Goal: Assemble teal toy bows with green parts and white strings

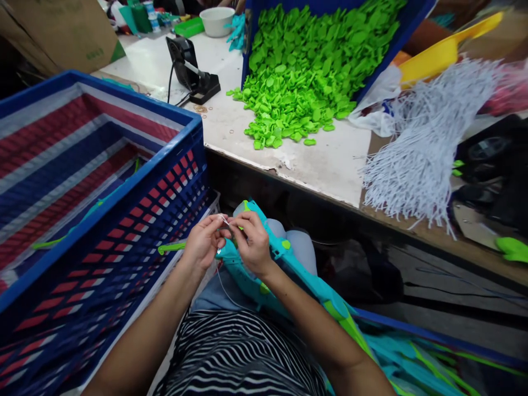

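My left hand and my right hand meet above my lap, fingertips pinched together on a thin white cord. A loop of cord hangs below the left hand over my clothes. Across my lap lies a long teal plastic piece with lime-green parts, partly hidden behind the right hand and forearm. One slim green bar sticks out to the left behind my left hand. Exactly how the cord meets the teal piece is hidden by my fingers.
A blue crate with a striped liner stands close on my left. On the table lie heaped green pieces, a bundle of white cords, a small black fan and a yellow scoop. More teal-and-green pieces lie at lower right.
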`<act>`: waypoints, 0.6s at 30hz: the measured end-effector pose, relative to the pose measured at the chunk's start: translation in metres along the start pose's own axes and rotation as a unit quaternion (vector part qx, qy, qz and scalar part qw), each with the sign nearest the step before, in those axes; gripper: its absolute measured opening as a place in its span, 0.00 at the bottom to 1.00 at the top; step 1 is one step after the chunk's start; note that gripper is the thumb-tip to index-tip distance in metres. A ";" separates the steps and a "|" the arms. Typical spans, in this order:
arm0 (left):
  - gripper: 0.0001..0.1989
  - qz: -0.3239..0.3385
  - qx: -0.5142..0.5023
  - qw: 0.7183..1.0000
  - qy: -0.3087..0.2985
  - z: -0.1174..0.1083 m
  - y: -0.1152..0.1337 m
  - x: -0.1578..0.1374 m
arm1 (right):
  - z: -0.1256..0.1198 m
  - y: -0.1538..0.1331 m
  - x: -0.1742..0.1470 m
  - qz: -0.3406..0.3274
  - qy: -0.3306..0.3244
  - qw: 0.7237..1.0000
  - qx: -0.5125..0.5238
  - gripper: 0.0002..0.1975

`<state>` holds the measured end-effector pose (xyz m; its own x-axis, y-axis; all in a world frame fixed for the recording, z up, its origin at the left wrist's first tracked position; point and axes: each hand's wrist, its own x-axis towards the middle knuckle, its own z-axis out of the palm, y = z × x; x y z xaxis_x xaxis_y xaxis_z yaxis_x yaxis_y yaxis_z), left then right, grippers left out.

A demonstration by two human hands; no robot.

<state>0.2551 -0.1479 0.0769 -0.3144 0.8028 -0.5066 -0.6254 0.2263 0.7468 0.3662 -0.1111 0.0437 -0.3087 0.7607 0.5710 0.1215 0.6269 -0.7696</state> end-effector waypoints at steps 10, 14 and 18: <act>0.18 0.035 0.116 0.992 -0.035 0.000 0.006 -0.004 | 0.003 0.004 0.008 0.003 -0.033 0.999 0.040 0.12; 0.15 0.030 0.109 0.994 0.001 0.005 0.005 -0.001 | -0.002 0.007 0.005 0.014 -0.056 0.998 0.022 0.15; 0.12 0.006 0.131 0.991 -0.015 0.004 0.009 0.000 | -0.013 0.008 0.012 -0.004 -0.088 0.996 0.015 0.09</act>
<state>0.2518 -0.1434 0.0853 -0.2973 0.8207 -0.4878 -0.4145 0.3494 0.8403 0.3760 -0.0947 0.0480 -0.4701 0.7130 0.5202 0.0917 0.6257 -0.7747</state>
